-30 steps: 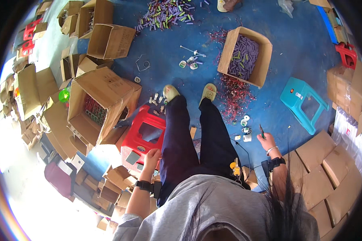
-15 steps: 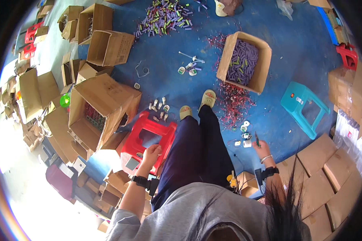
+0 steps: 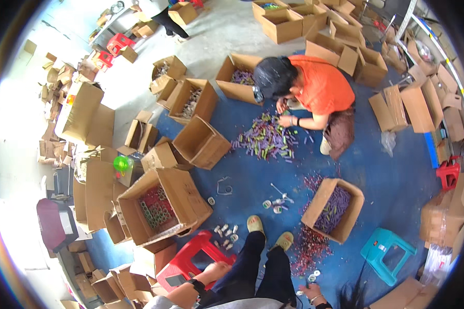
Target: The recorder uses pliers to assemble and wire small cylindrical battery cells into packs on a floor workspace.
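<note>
A blue floor fills most of the scene. On its far side a co-worker in an orange top crouches low, both hands at the edge of a loose pile of purple and green cylinders. To the left, a large open carton holds red and green pieces. To the right, a smaller carton is partly filled with more purple and green cylinders, and dark red scraps are strewn on its near side. A turquoise stool lies at the near right. A red stool is at the near left, beside the person's dark trousers.

The person's left hand is near the red stool, its fingers curled narrow; whether anything is inside them cannot be told. The right hand, at the near right, appears closed on a slim dark tool, too small to identify. Small round white parts lie just beyond that hand, and small white fittings are scattered past the red stool.
</note>
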Available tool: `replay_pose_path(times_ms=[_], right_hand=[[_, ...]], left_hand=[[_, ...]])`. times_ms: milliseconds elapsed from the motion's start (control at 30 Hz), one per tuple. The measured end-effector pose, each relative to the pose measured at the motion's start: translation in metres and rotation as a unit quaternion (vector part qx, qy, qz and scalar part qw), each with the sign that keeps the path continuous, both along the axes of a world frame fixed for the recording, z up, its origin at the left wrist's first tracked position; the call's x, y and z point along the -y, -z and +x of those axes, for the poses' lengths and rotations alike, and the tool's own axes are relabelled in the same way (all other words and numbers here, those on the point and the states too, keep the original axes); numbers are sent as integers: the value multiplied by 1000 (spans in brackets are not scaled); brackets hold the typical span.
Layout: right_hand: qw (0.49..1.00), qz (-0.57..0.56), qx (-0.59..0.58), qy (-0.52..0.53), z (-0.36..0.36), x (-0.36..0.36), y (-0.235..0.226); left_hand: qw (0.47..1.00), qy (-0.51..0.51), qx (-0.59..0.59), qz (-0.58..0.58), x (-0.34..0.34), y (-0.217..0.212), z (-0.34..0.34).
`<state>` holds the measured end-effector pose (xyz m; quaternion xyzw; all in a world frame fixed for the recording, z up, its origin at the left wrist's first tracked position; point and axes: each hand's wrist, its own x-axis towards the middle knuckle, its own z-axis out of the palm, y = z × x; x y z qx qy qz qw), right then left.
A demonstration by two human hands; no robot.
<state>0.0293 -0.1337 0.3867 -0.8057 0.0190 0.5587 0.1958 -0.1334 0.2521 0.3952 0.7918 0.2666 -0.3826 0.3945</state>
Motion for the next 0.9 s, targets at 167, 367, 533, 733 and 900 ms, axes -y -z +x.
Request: replay_pose_path(times_ms=[167,367,533,733,900], right_hand=[[975,81,26,-205,-17,-7,67],[958,180,2,-225,-7,-40,54],[951,212,-57,-218,7,-26,31],[934,324,-10,-152,5,-37,-45],[940,7,-318,126,64,-37,-8]], left_hand=[[963,184,-186,-68,-1,-27,23],[950,287,22,-122,-1,-11,-8],[901,324,124,-260,2,-27,14],[911,239,6,-335,36,2,38],[969,233,-79,-5,29,154,127]])
